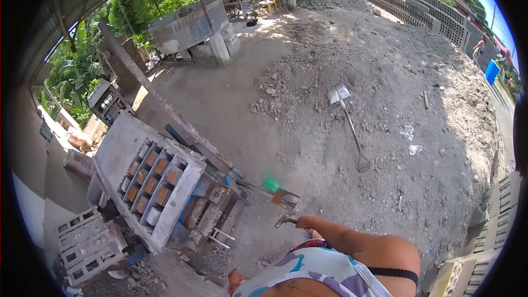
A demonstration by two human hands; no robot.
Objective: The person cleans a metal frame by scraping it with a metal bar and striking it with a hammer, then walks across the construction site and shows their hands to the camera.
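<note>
My right hand (304, 223) is closed around the dark grip of a tool handle (287, 220), low in the centre. Just beyond it is a brown and grey metal plate (285, 198); whether it joins the handle is unclear. My left hand (235, 278) shows only in part at the bottom edge, beside the patterned shirt, and its fingers are too unclear to read. To the left stands a block mould machine (179, 201) with a grid of compartments, some with orange-brown plates. Near the plate lies a bright green object (270, 183).
A shovel (352, 126) lies on the gravel mound (379, 77). A leaning pole (159, 96) crosses the left side. Concrete blocks (91, 245) are stacked at lower left, with more (495, 225) at right. A large metal drum (190, 27) stands behind. A person (479, 47) is far right.
</note>
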